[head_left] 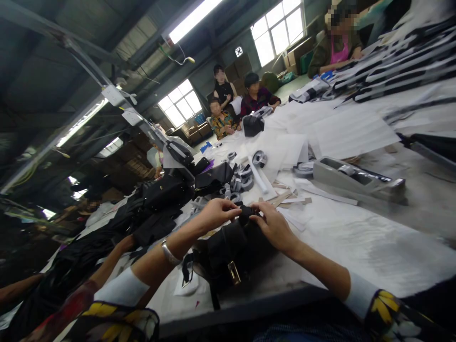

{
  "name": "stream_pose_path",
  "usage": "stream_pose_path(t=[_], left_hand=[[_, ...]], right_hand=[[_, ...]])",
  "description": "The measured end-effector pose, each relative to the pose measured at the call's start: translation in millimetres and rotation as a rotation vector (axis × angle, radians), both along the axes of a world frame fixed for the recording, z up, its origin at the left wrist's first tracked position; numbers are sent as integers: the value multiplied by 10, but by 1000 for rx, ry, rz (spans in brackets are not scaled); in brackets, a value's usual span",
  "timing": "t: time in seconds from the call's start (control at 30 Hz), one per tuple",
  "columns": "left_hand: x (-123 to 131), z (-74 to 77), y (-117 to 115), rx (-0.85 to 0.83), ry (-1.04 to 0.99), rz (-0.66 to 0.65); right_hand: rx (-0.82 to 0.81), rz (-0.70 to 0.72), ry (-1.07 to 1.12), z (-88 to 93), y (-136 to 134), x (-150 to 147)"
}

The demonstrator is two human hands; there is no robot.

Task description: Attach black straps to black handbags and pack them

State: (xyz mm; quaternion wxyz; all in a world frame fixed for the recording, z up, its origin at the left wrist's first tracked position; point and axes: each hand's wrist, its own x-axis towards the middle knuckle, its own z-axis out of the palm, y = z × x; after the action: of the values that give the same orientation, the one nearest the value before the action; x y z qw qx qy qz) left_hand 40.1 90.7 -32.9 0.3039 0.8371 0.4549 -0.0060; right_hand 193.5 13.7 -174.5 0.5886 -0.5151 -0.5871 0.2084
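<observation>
A black handbag [228, 251] with a gold buckle lies near the front edge of the long white work table [374, 237]. My left hand [215, 213] pinches the top of the bag from the left, fingers closed on it. My right hand [272, 225] grips the same top edge from the right, fingers curled. A silver bracelet circles my left wrist. Both hands meet over the bag's upper end.
More black bags [160, 199] are piled to the left, where another person's arm [110, 261] reaches. Grey tape rolls [244, 178], paper sheets and a grey tray [356, 178] lie beyond. Several people sit at the far end. Striped stacks [399, 61] fill the right.
</observation>
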Motion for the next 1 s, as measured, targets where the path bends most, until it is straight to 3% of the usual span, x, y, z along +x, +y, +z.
stream_pose_path(t=[0.17, 0.4, 0.8, 1.0], left_hand=[[97, 101, 20, -2, 126, -50], [251, 230, 69, 253, 367, -264], [336, 160, 102, 110, 421, -296], [332, 98, 18, 257, 432, -313]], right_hand=[[49, -91, -15, 50, -116, -98], [65, -98, 0, 4, -158, -153], [115, -72, -6, -25, -142, -120], [137, -63, 7, -45, -143, -115]])
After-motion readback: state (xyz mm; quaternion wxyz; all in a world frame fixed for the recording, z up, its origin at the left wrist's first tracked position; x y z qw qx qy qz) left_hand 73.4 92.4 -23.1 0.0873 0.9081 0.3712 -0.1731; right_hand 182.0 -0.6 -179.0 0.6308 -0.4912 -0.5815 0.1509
